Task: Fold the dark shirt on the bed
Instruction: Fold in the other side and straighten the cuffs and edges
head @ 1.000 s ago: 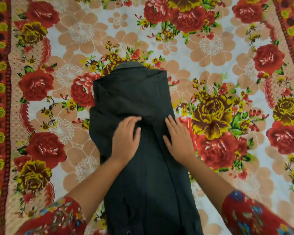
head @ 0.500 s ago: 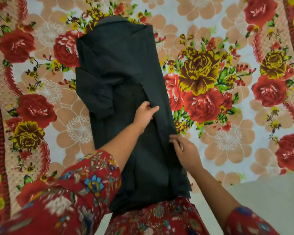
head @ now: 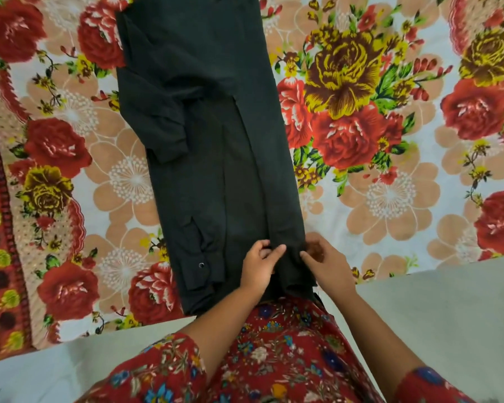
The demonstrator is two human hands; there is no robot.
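The left hand (head: 259, 267) has its thumb and curled fingers closed in a pinch on the dark cloth at the near hem. Just beside it, the right hand (head: 328, 264) pinches the strip's right edge, thumb against bent fingers. The 2 grips sit close together, probably to lift the hem and carry it toward the collar end for a crosswise fold. The dark, near-black woven shirt (head: 216, 141) lies as 1 long narrow strip with its sleeve (head: 157, 112) turned inward so it halves cleanly. It runs lengthways on the red, yellow and peach floral bedsheet (head: 390, 199), with the hem at the bed's near edge.
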